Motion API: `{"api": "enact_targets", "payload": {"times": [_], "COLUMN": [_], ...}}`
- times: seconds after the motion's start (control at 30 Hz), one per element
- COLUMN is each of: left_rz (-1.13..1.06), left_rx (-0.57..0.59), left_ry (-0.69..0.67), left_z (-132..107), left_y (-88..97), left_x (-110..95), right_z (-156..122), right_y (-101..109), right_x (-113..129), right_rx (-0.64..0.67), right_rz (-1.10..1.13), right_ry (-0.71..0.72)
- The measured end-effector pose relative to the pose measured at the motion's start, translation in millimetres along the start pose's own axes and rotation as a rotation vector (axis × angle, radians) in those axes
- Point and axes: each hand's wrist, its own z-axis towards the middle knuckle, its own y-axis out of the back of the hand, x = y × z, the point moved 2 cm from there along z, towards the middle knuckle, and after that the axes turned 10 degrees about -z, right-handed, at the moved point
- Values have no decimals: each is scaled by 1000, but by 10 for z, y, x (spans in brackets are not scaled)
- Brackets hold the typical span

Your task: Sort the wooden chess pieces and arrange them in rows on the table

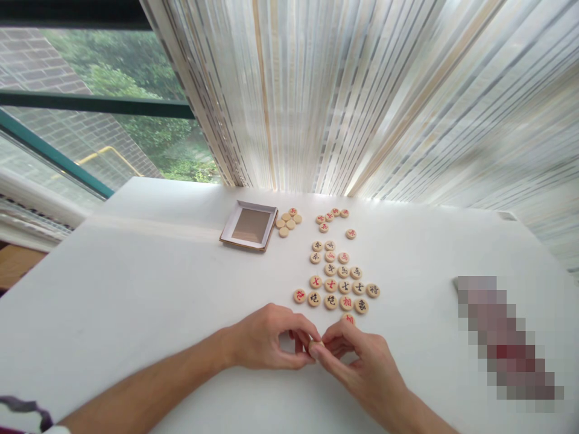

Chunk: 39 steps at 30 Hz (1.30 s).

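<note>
Both of my hands meet low on a white table. My left hand and my right hand are closed in pinches around one small round wooden game piece held between their fingertips. Just beyond the fingers lie several round wooden pieces with red or black characters, set out in loose rows. One red-marked piece sits right at my right knuckles. Farther back lie a cluster of red-marked pieces and a small heap of face-down blank pieces.
An open shallow cardboard box lies at the far centre of the table, left of the blank pieces. A blurred-out object lies on the right side. A striped curtain hangs behind, with a window at the left.
</note>
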Motion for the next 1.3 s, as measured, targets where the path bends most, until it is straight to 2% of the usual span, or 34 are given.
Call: {"api": "enact_targets", "payload": {"times": [0.2,0.6,0.93,1.3], "left_rz": [-48,-155,-152,-92], "left_rx": [-9,-53,-30,-34], "left_ry": [38,136,132,162], "left_z": [-6,-3,6,4], "left_y": [16,90,113,112], "left_x": [3,16,-56,-26], "right_z": [-18,0,14,11], "right_y": [17,74,58,11], "right_x": [0,69,45,30], "right_rx": [43,23,-19,4], "right_rz": [12,-46,-78,-98], "right_ry": [94,274,297,314]}}
